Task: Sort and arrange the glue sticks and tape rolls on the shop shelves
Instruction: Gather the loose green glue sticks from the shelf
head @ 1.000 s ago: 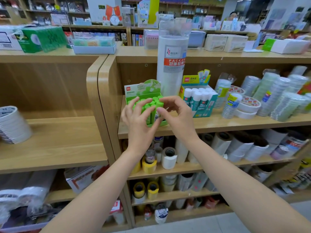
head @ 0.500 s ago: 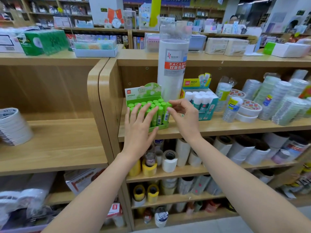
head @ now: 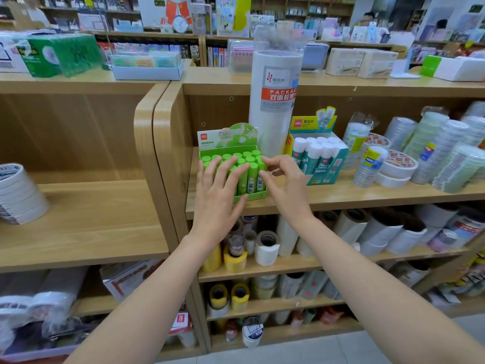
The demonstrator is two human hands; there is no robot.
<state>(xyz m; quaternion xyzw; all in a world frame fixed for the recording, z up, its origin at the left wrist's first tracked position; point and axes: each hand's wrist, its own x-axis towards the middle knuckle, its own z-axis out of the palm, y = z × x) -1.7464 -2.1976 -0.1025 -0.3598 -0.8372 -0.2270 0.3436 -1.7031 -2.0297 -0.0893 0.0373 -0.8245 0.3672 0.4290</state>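
- The green glue sticks (head: pixel 248 177) stand upright in an open green display box (head: pixel 252 197) at the left end of the wooden shelf (head: pixel 341 195). They are packed in rows, with barcodes showing on the front ones.
- The box's header card carries a red "deli" logo. The green print beside it is too blurred to read.
- The left hand (head: pixel 220 190) lies over the caps with its fingers straight and spread, gripping nothing.
- The right hand (head: pixel 287 185) is curled, and its index tip and thumb pinch the front right-hand stick at the box's edge.
- Just behind the box rises a tall clear tube of tape (head: pixel 275 101), labelled "PACKAGE" and "双面胶带" on a red band.
- To the right is a teal box (head: pixel 322 177) marked "deli 固体胶", which holds white-capped glue sticks (head: pixel 315 151).
- Farther right, flat tape rolls (head: pixel 396 166) with red print and wrapped stacks crowd the same shelf.
- On the neighbouring shelf to the left, a stack of white tape rolls (head: pixel 18 195) sits alone.
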